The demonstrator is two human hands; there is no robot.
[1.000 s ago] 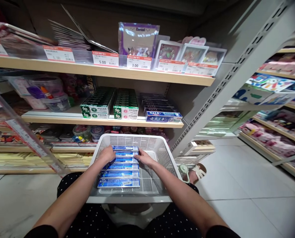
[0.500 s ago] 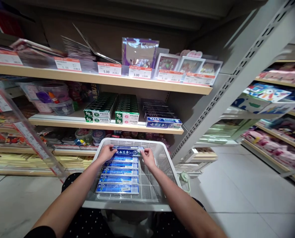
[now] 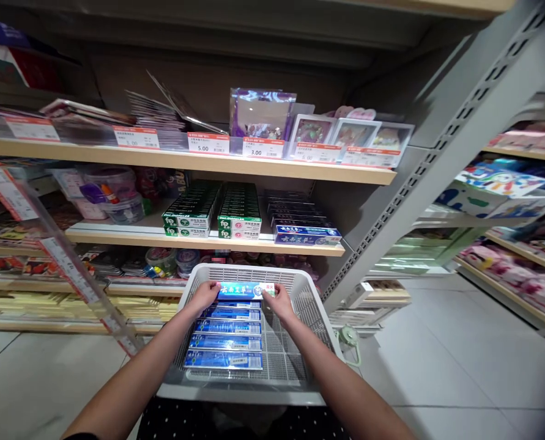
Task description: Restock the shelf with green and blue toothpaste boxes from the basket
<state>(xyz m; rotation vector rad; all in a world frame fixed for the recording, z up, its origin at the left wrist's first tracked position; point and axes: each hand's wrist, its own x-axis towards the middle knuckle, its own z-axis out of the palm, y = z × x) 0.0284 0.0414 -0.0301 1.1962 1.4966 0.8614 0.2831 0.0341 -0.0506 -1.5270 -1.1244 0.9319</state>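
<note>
Between my two hands is a blue toothpaste box point(image 3: 239, 291), held level over the far part of a white plastic basket point(image 3: 315, 305). My left hand point(image 3: 204, 297) is closed on the box's left end, and my right hand point(image 3: 279, 303) pinches its right end. Its broad printed face is turned up toward me. Below it, several more blue toothpaste boxes point(image 3: 224, 359) lie in a column along the basket's left side. The bare mesh floor of the basket shows at the right.
On the shelf ahead point(image 3: 129, 235) stand rows of green-and-white boxes point(image 3: 186, 223) and a stack of dark blue boxes point(image 3: 306, 234). Above runs a shelf edge point(image 3: 199, 160) with price tags. A slotted grey post point(image 3: 419, 165) rises at right. A pale green bottle point(image 3: 348, 342) stands beside the basket.
The held toothpaste box has been tilted so that its broad face shows more, and both hands still grip its ends. The whole view has shifted slightly, with everything appearing lower and further right.
</note>
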